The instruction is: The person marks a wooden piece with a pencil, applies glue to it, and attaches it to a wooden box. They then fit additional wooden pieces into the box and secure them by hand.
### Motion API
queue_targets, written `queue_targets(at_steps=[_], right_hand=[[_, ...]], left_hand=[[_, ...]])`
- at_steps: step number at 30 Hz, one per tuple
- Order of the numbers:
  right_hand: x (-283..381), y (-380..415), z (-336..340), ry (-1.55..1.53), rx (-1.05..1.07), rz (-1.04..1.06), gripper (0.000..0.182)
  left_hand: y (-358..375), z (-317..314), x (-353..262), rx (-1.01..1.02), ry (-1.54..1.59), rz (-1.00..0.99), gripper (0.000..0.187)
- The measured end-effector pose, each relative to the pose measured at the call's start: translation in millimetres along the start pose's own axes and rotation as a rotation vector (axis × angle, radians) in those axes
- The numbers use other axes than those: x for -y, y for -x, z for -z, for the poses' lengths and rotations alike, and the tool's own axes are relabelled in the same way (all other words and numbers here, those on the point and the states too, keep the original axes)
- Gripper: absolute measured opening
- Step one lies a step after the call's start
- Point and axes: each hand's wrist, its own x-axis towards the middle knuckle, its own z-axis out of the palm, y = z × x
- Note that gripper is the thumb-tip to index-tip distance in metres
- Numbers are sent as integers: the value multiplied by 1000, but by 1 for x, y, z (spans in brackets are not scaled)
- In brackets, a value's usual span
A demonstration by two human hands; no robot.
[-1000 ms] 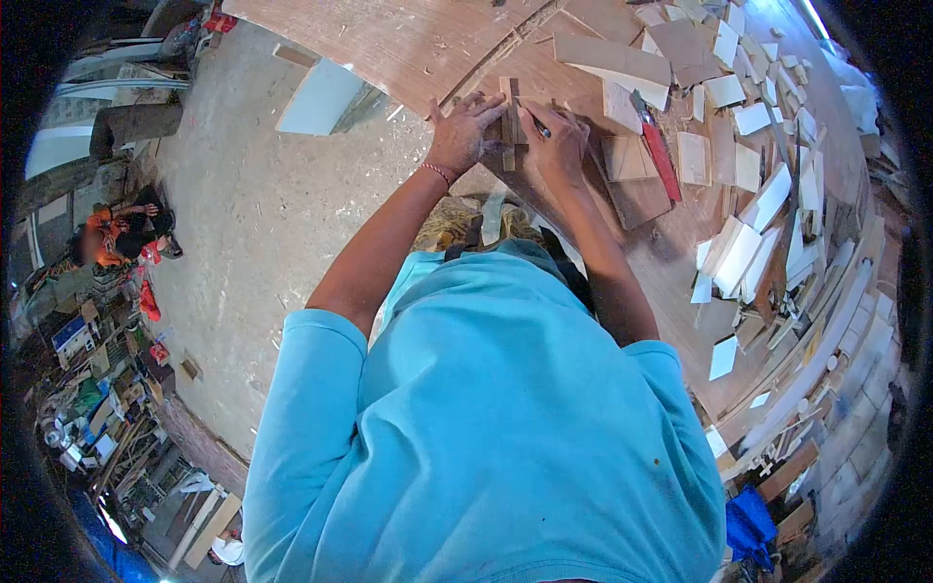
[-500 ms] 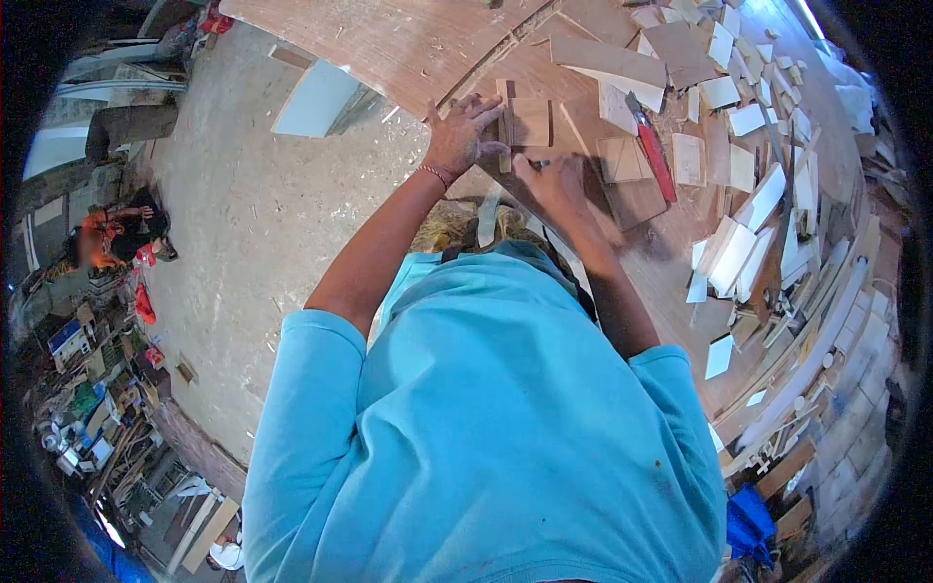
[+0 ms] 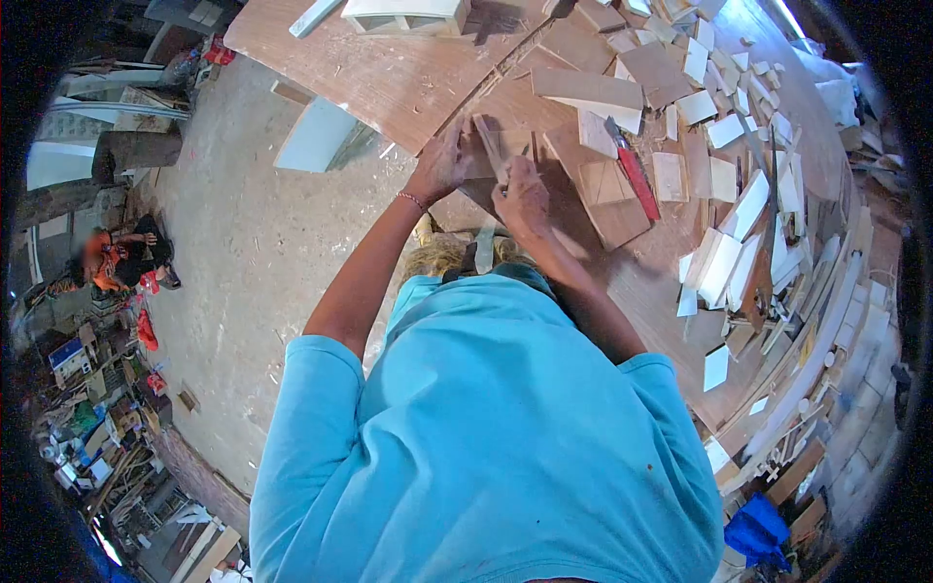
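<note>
My left hand [image 3: 442, 167] is at the near edge of the wooden work surface [image 3: 389, 73], its fingers together beside a narrow wood strip [image 3: 489, 146]; what they hold, if anything, is hidden. My right hand [image 3: 523, 197] is closed around a small dark-tipped tool whose body is mostly hidden, close to the strip's near end. The strip leans at a slant between my hands, over a small flat wood block [image 3: 517, 151]. To the right, a red-handled knife or saw [image 3: 637, 180] lies across flat boards [image 3: 612, 219].
Many wood offcuts [image 3: 719, 257] are piled at the right. A white slotted piece [image 3: 406, 14] stands at the top. A white-faced board [image 3: 316, 134] is left of the work surface. A person [image 3: 121, 255] sits at the far left, and a blue bag [image 3: 757, 531] lies lower right.
The strip has gone from upright to slanted. My left hand's spread fingers have come together, and my right hand has moved slightly left and down. The view has shifted, showing more of the top.
</note>
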Motion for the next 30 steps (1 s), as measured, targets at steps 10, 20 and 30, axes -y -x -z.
queue_targets(at_steps=[10,20,30], right_hand=[[-43,-46,90,199,-397,69,26],[-53,-27,29,-190,-37,104,24],[-58,-50,40,-578,-118,-46,20]], left_hand=[[8,-2,-6,-88,-177,-223,102],[28,-18,3,-227,-76,-275,104],[30,-33,-27,-484,720,190,81]])
